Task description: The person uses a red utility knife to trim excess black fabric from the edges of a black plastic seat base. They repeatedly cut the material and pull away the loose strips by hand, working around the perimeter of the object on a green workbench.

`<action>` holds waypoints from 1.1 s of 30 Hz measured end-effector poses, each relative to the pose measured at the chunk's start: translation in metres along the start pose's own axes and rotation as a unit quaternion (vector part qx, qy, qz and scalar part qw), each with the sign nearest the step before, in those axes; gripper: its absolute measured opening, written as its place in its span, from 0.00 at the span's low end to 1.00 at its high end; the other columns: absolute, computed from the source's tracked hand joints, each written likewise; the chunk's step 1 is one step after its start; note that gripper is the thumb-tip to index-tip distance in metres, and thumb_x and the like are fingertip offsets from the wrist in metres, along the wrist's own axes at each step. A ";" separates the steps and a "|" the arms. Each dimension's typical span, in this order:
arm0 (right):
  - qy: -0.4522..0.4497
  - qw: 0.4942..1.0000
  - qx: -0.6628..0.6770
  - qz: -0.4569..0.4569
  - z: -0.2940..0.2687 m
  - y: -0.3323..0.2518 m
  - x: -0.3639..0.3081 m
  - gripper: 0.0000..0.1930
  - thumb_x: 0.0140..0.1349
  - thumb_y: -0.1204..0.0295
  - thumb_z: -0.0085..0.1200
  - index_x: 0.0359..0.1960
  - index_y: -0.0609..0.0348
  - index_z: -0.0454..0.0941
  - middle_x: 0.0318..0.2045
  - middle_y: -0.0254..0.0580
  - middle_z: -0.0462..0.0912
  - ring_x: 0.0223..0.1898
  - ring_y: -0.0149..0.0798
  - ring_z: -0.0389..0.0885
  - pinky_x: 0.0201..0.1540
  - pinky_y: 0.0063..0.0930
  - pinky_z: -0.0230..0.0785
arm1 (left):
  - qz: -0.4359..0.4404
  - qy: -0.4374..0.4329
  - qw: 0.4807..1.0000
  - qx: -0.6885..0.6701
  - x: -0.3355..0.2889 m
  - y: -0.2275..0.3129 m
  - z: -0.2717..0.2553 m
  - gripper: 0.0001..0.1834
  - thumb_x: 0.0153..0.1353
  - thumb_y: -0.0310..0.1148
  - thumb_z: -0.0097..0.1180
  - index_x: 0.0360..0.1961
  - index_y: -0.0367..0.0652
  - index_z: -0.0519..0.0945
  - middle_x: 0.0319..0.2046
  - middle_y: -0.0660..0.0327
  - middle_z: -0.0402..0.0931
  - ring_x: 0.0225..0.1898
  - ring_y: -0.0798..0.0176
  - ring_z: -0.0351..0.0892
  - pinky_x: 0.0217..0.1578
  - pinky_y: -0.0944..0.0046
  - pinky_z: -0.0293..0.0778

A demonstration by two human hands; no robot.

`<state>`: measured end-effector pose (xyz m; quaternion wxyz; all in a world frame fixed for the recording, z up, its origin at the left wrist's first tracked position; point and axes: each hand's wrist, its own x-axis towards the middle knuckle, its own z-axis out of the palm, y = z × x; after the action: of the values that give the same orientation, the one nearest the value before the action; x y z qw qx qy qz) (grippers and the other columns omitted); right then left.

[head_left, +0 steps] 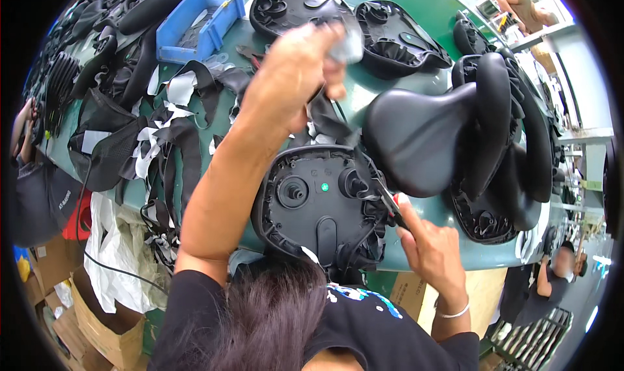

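Upside down in front of me lies a black bicycle saddle [305, 205], its plastic base facing up and cover material gathered round its edge. My left hand [302, 62] is raised beyond the saddle, blurred, with curled fingers. A thin strip of black cover material [341, 114] runs from those fingers down toward the saddle's far right edge. Something pale grey and smeared [351, 43] shows at the fingertips; its kind is unclear. At the saddle's right edge, my right hand [429, 244] is closed round scissors [390, 202] with metal blades and a red part, the index finger stretched along them.
Finished black saddles [422, 140] are piled to the right. Upturned saddles [400, 39] lie at the far side. A blue bin [201, 23] and dark and white offcuts [175, 130] cover the left. Cardboard boxes [107, 325] stand below left. Other people [559, 273] are around the table.
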<state>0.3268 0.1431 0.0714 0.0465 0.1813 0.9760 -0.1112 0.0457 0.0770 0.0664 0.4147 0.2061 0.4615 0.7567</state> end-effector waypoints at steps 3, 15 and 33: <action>0.038 0.992 0.083 0.087 0.017 -0.016 -0.029 0.28 0.58 0.70 0.57 0.62 0.54 0.67 0.17 0.46 0.77 0.16 0.49 0.75 0.19 0.41 0.62 | 0.202 0.136 0.969 -0.035 -0.011 0.028 0.023 0.12 0.67 0.35 0.46 0.27 0.40 0.67 0.17 0.70 0.52 0.17 0.74 0.50 0.20 0.71 0.53; 0.006 0.764 0.581 0.282 0.062 -0.062 -0.084 0.26 0.65 0.72 0.49 0.65 0.55 0.60 0.33 0.41 0.82 0.23 0.27 0.77 0.28 0.22 0.71 | 0.576 0.307 0.684 0.326 -0.070 0.008 -0.035 0.14 0.61 0.40 0.52 0.34 0.38 0.75 0.28 0.56 0.75 0.28 0.59 0.74 0.30 0.61 0.69; 0.530 0.586 0.608 0.079 -0.073 0.100 0.351 0.11 0.54 0.76 0.60 0.39 0.58 0.73 0.22 0.31 0.72 0.21 0.25 0.71 0.21 0.20 0.63 | 0.069 -0.373 0.805 0.457 0.029 -0.031 -0.035 0.10 0.58 0.33 0.60 0.37 0.39 0.84 0.36 0.56 0.80 0.36 0.59 0.81 0.41 0.61 0.76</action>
<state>0.0329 0.3718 0.0757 -0.5911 0.2706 0.5145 -0.5591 0.0183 0.0895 0.0208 0.3592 0.6695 0.5479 0.3502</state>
